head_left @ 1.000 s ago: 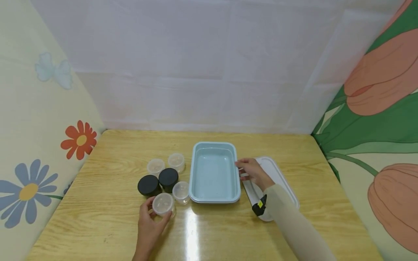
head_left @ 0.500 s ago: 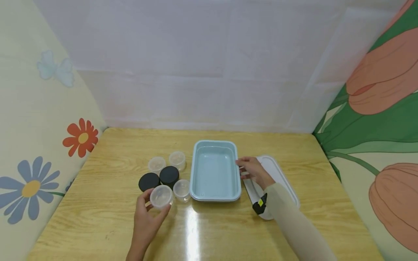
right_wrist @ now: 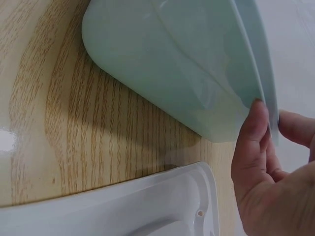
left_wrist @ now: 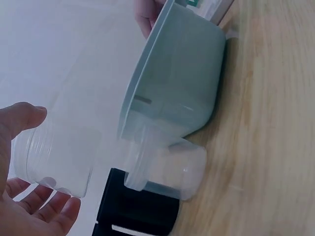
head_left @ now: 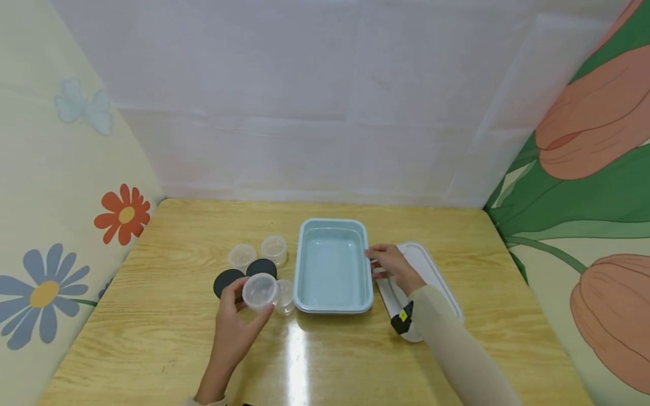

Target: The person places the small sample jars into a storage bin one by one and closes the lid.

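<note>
My left hand [head_left: 232,330] holds a clear round plastic jar [head_left: 261,292] with a pale lid, raised off the table. Thumb and fingers lie on opposite sides of this jar [left_wrist: 64,155] in the left wrist view. Beneath and behind it are two black-lidded jars [head_left: 227,281] and another clear jar [head_left: 286,296]. A light blue rectangular basin [head_left: 298,270] stands mid-table. Its right rim is pinched between the thumb and fingers of my right hand [head_left: 395,267]. Seen from the right wrist, the basin [right_wrist: 162,64] shows two rim edges close together, like nested basins.
A white rectangular lid [head_left: 424,265] lies flat on the wooden table [head_left: 167,338], right of the basin and partly under my right forearm. Two more clear jars [head_left: 242,255] stand at the back left of the group. A white cloth [head_left: 325,113] hangs behind the table.
My left hand has lifted the clear jar from the table, then carried it up and rightward over the other jars, tilting it. My right hand stays at the basin's rim.
</note>
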The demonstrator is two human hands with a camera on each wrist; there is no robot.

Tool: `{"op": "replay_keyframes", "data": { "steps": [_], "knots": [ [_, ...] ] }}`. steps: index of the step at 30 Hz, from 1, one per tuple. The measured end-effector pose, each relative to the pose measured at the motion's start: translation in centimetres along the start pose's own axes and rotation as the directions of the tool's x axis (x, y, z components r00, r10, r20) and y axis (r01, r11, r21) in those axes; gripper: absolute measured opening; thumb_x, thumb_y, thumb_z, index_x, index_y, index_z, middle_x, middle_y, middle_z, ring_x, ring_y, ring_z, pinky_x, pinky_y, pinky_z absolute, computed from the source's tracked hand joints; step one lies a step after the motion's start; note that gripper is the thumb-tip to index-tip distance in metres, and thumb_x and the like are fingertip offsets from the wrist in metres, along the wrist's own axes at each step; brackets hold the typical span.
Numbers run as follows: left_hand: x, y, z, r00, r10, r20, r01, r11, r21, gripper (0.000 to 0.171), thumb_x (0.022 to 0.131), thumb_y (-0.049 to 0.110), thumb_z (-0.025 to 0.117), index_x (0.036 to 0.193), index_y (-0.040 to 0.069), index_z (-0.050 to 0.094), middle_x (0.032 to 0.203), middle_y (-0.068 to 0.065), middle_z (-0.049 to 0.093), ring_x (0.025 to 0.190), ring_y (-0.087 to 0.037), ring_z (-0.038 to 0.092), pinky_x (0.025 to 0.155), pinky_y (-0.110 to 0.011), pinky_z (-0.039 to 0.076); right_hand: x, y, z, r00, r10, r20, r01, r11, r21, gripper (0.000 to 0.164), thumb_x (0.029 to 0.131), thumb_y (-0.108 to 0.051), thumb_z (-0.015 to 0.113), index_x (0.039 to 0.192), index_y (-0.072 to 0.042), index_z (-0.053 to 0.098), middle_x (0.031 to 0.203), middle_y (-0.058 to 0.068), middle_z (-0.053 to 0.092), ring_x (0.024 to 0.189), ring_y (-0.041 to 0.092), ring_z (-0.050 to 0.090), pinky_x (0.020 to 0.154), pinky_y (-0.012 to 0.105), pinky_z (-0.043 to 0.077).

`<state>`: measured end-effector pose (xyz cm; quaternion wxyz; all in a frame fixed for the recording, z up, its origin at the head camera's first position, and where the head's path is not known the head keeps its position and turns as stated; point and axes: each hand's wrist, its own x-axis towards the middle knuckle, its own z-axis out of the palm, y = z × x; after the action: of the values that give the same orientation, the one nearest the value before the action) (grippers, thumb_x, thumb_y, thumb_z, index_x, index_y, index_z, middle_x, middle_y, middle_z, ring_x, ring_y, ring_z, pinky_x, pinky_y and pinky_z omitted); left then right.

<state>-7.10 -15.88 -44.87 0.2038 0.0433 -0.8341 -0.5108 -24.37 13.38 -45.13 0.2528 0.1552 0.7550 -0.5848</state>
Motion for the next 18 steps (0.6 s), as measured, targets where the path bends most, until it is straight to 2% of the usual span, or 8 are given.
{"op": "replay_keyframes", "data": {
  "steps": [4, 9, 14, 18],
  "knots": [
    [1.1, 0.3, 0.7, 0.997, 0.054, 0.048, -0.055, 0.998, 0.016, 0.068, 0.070, 0.003, 0.082, 0.128, -0.003, 0.046, 0.118, -0.015, 0.053, 0.100, -0.003, 0.045, 0.080, -0.013, 0.043, 0.1, 0.0, 0.0, 1.000, 0.009, -0.001, -0.009, 1.000, -0.003, 0.032, 0.094, -0.021, 0.059, 0.121, -0.004, 0.057, 0.096, 0.005, 0.062, 0.076, 0.015, 0.059, 0.062, 0.026, 0.055],
    [2.9, 0.7, 1.6, 0.989, 0.084, 0.123, -0.088, 0.996, 0.022, 0.069, 0.070, 0.003, 0.082, 0.128, -0.004, 0.044, 0.119, -0.018, 0.051, 0.101, -0.019, 0.053, 0.080, -0.029, 0.052, 0.2, 0.0, -0.1, 1.000, 0.016, -0.001, -0.016, 1.000, 0.002, 0.030, 0.094, -0.020, 0.060, 0.119, -0.004, 0.058, 0.094, 0.005, 0.062, 0.075, 0.015, 0.059, 0.062, 0.026, 0.055],
    [4.5, 1.3, 2.8, 0.980, 0.046, 0.192, -0.047, 0.999, 0.000, 0.069, 0.074, 0.006, 0.079, 0.130, -0.004, 0.041, 0.120, -0.020, 0.051, 0.105, -0.031, 0.055, 0.087, -0.046, 0.052, 0.2, 0.1, 0.0, 1.000, 0.002, -0.003, -0.002, 1.000, 0.009, 0.027, 0.094, -0.019, 0.060, 0.116, -0.004, 0.059, 0.090, 0.004, 0.061, 0.073, 0.014, 0.059, 0.060, 0.026, 0.055],
    [5.7, 1.9, 4.0, 0.970, 0.019, 0.241, -0.012, 0.999, -0.031, 0.068, 0.076, 0.010, 0.078, 0.132, -0.001, 0.041, 0.121, -0.018, 0.050, 0.105, -0.031, 0.053, 0.089, -0.049, 0.050, 0.1, 0.1, 0.0, 1.000, -0.008, -0.004, 0.008, 1.000, 0.008, 0.028, 0.094, -0.019, 0.060, 0.117, -0.004, 0.058, 0.092, 0.004, 0.061, 0.073, 0.014, 0.059, 0.060, 0.026, 0.055]
  ]
}}
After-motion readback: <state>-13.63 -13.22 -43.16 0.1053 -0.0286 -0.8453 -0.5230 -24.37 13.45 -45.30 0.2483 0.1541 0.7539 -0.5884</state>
